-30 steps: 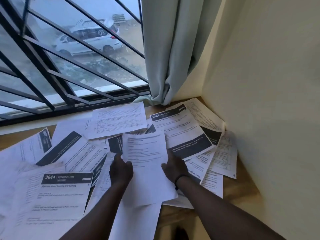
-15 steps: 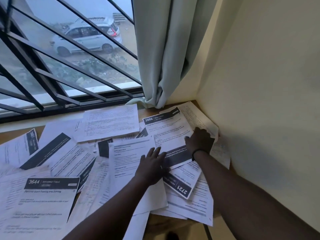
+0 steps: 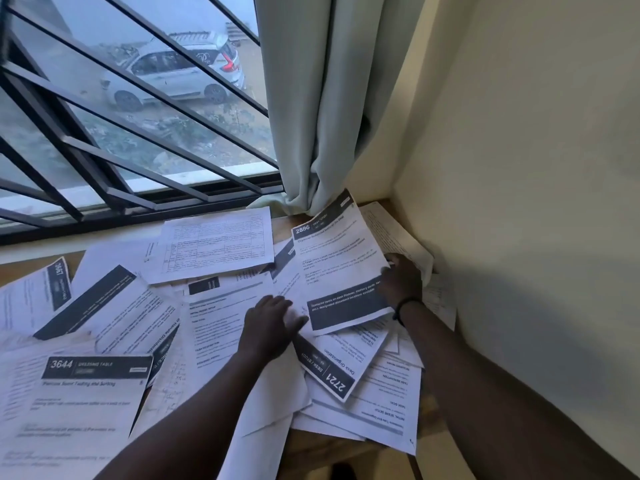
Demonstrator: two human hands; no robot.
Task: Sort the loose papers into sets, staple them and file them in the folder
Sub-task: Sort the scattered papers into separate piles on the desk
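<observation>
Lifted since half a second ago, the sheet headed 2886 [image 3: 341, 268] now tilts up off the pile with its far corner against the curtain [image 3: 325, 98], gripped at its right edge by the right hand [image 3: 401, 280], which wears a dark wristband [image 3: 407, 306]. Beside it, the left hand [image 3: 270, 327] has stayed put, lying flat and relaxed with straight fingers pressing on the papers just below that sheet's dark lower band. Loose papers [image 3: 138, 306] cover a wooden desk [image 3: 332, 445] pushed into a corner, with a cream wall [image 3: 519, 168] to the right of the right hand and a barred window [image 3: 121, 133] beyond both hands. Printed pages overlap at all angles; most are white with black header bands and small text. A sheet numbered 2721 [image 3: 329, 372] lies upside down under the left wrist, one numbered 3644 [image 3: 86, 393] sits well to the left of the left forearm, and a page with a table [image 3: 218, 247] lies beyond the left hand. More sheets are tucked beneath the raised page and the right hand. Outside the window, a white car [image 3: 173, 77] is parked.
</observation>
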